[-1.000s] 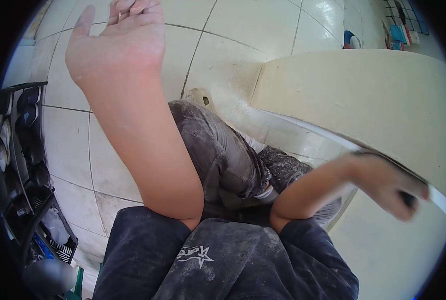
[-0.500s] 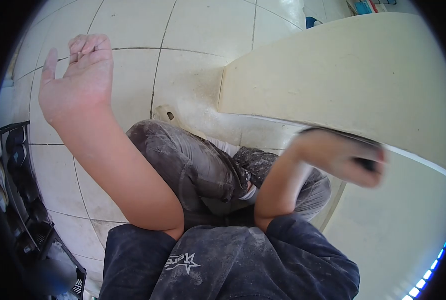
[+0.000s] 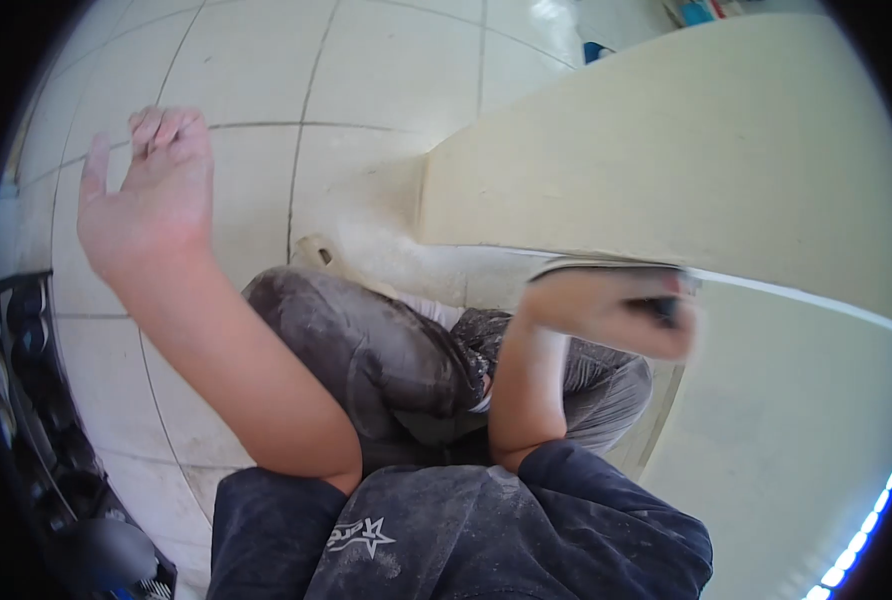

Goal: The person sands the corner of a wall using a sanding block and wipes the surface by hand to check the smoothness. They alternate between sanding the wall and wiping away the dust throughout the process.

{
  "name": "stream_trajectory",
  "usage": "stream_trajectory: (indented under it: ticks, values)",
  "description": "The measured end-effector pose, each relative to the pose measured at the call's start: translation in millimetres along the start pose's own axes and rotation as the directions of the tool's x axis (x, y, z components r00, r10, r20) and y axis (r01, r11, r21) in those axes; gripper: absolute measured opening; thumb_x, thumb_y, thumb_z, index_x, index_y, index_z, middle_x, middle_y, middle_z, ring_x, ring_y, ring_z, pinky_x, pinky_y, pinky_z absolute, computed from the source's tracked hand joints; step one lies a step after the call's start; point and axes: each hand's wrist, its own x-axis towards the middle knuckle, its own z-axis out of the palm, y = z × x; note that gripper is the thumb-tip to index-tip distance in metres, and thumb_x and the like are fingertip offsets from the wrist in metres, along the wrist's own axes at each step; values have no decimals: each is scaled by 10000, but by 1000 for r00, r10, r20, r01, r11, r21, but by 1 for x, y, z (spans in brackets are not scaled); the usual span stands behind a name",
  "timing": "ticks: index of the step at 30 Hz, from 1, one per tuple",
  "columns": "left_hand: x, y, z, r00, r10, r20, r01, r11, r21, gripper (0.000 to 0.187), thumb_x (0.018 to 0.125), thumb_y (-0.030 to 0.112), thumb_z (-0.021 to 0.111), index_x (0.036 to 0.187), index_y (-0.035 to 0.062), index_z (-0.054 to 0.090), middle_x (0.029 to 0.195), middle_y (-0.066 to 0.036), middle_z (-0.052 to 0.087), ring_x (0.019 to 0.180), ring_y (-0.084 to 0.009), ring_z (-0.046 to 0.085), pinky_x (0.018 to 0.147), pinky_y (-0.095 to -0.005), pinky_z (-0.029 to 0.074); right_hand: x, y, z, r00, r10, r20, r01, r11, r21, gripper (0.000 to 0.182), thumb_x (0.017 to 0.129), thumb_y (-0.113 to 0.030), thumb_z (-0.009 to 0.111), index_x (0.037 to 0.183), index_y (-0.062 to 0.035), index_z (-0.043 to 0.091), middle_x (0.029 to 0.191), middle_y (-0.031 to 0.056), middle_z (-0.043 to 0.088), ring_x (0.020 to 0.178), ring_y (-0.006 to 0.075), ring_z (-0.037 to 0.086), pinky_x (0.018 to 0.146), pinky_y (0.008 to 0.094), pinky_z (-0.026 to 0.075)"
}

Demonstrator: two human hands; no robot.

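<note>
My left hand (image 3: 156, 190) is raised at the upper left, pale with dust, above the floor tiles. Its fingers are partly curled, one digit stands apart, and nothing shows in it. My right hand (image 3: 616, 308) is wrapped round a flat black hand tool (image 3: 656, 309) with a small red spot. Motion blur and my fingers hide most of that tool, so its exact kind does not show. The tool's dark edge lies along the lower edge of a cream panel (image 3: 666, 150), near a pale strip; contact cannot be made out.
My dusty crossed legs (image 3: 356, 350) are on the tiled floor (image 3: 236, 70). A black rack (image 3: 41, 400) with dark items stands at the left. A pale lower surface (image 3: 786, 420) extends rightward, with a lit strip (image 3: 871, 525) at its edge.
My right hand has moved left with the black tool along the panel's lower edge. The view has shifted slightly; my left hand keeps nearly the same pose, appearing a little lower.
</note>
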Motion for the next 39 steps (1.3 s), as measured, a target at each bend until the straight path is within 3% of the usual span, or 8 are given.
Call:
stream_trajectory:
  ticks: [8,13,20,25,30,33,36,39]
  values:
    - [13,10,0,992,105,-71,-102,994,39,153,947,137,448,952,10,363,857,-93,342,729,-206,362,662,-358,323,118,-43,30,904,420,-81,-359,846,394,363,984,-344,602,1036,-8,478,914,63,521,724,131,595,583,249,528]
    - [14,1,-7,992,86,88,-95,990,102,179,943,161,452,998,-1,402,862,-91,397,732,-200,397,669,-355,344,27,-14,5,998,-57,-40,62,989,136,299,973,-285,630,1008,-55,443,940,54,406,841,180,447,742,327,396]
    - [-9,-79,14,910,217,354,-393,726,565,286,948,244,499,1120,16,489,989,-106,520,842,-196,492,783,-355,391,60,49,-42,978,97,183,-140,961,240,276,967,-145,636,1056,-33,399,1019,71,397,883,171,456,752,305,458]
    - [-69,-154,7,340,67,938,-933,-104,346,492,937,332,608,1287,6,490,1223,-128,528,1165,-236,499,954,-387,400,101,101,-52,838,512,187,-544,808,227,297,954,-181,670,1082,-31,448,1024,71,454,918,162,508,789,295,478]
    - [-95,-208,-19,-166,-134,977,-973,-142,-185,1002,729,441,844,1455,-2,314,1417,-204,407,1310,-352,384,1093,-487,292,44,188,-77,803,493,334,-496,864,-82,291,962,-211,659,1087,-35,463,1037,87,497,947,180,511,862,304,448]
    - [-90,-202,-25,5,-200,980,-987,-157,-27,1173,673,448,882,1494,0,173,1491,-240,278,1345,-377,342,1094,-522,291,-4,226,-80,569,751,335,-722,651,-233,363,955,-274,672,1111,-25,459,1061,105,548,967,192,561,842,327,487]
    - [-72,-183,-20,45,-195,980,-976,-219,1,1275,632,455,905,1499,6,84,1502,-261,224,1363,-393,307,1108,-538,282,-11,238,-71,-125,880,458,-981,-178,75,449,930,-321,701,1147,-20,448,1097,115,568,976,202,606,780,351,537]
    - [-82,-184,-19,199,-107,974,-978,-86,191,1313,597,462,922,1495,8,79,1491,-261,233,1383,-394,271,1127,-547,263,-37,246,-69,-208,814,543,-959,-279,50,514,908,-351,722,1168,-14,434,1099,119,565,957,197,628,721,354,568]
